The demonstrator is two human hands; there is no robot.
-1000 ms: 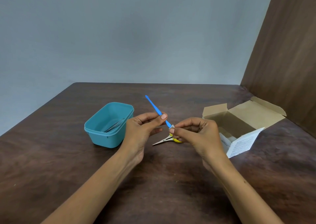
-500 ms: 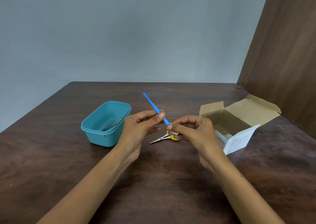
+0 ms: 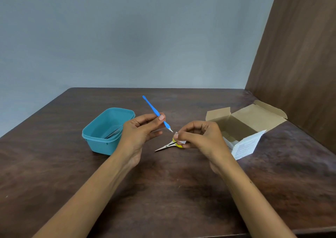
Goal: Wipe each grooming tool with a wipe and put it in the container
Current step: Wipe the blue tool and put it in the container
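Note:
My left hand [image 3: 141, 131] pinches a thin blue grooming tool [image 3: 151, 107] between thumb and fingers, its metal tip pointing down and right. My right hand [image 3: 199, 137] pinches a small white wipe [image 3: 179, 139] just beyond that tip, not touching it. Small scissors [image 3: 166, 146] with yellow handles lie on the table under my right fingers, handles partly hidden. The teal container [image 3: 99, 139] stands left of my left hand and holds a metal tool [image 3: 113, 133].
An open cardboard box [image 3: 243, 128] with its flaps spread sits to the right of my right hand. A brown panel [image 3: 298, 56] rises along the table's right side. The dark wooden table [image 3: 163, 192] stretches toward me.
The wipe has come off the blue tool's tip, leaving a small gap. The left hand has lifted the tool slightly; the metal tip now shows.

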